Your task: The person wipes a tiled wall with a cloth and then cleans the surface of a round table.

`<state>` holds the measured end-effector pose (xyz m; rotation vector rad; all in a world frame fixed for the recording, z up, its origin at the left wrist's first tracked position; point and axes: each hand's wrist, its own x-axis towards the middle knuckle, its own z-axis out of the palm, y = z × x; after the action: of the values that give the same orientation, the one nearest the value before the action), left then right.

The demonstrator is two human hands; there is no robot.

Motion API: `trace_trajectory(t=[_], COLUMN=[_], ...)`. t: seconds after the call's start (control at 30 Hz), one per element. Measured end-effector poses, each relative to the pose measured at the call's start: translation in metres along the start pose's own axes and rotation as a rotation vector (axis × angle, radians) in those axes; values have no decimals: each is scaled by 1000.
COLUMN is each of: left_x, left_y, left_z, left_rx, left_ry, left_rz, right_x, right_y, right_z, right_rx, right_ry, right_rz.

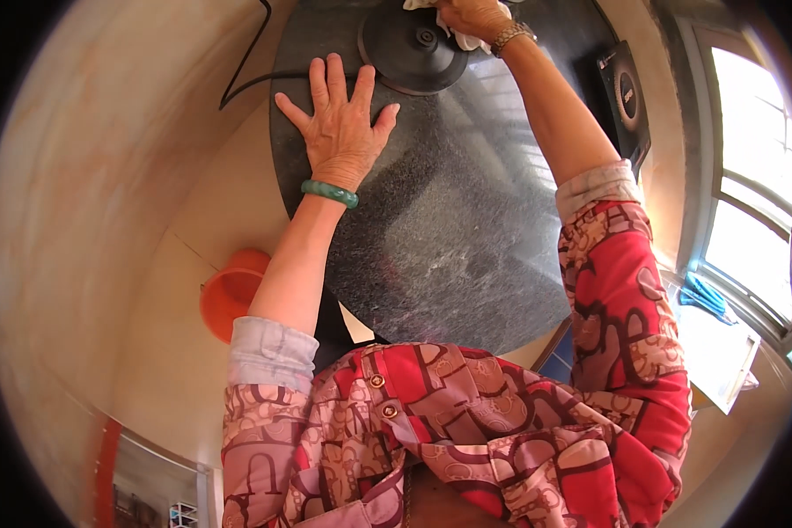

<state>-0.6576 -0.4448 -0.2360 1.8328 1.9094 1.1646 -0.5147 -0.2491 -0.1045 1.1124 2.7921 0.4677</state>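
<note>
My left hand (342, 135) lies palm down with fingers spread on a dark speckled stone-look tabletop (449, 231); it holds nothing. Beyond its fingertips sits a round black base (399, 56), like an electric kettle's power base, with a connector at its centre. From the base a black cord (254, 80) runs left past the table edge. At the top of the view, my right hand (476, 18) grips a crumpled white cloth (473, 43) beside the base's far right side. The fingers of that hand are partly hidden by the frame's edge and the cloth.
A black induction cooker (624, 99) stands at the table's right edge. An orange bucket (228, 300) is left of the table, low down. On the right are a window (749, 185) and a white surface (716, 356) with a blue bundle (706, 298). A wall (86, 198) curves along the left.
</note>
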Motion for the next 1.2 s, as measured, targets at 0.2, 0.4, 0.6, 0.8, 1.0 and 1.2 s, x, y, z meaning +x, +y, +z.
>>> trace_trajectory(t=[0.2, 0.4, 0.6, 0.8, 1.0, 1.2], left_x=[2, 1, 1, 3, 2, 4], left_y=[6, -3, 5, 1, 2, 4], left_z=[10, 8, 13, 7, 9, 10], left_rx=[94, 191, 105, 136, 161, 137], left_ry=[74, 21, 58, 40, 57, 41], left_rz=[25, 7, 12, -12, 9, 7], right_x=[22, 12, -35, -105, -94, -17], right_y=[-81, -164, -161, -151, -145, -127], right_z=[-16, -95, -34, -33, -26, -17], right_rx=[-330, -239, -177, 41, 33, 65], right_ry=[43, -431, -239, -177, -175, -174], right_rz=[-290, -201, 220, 361, 327, 338])
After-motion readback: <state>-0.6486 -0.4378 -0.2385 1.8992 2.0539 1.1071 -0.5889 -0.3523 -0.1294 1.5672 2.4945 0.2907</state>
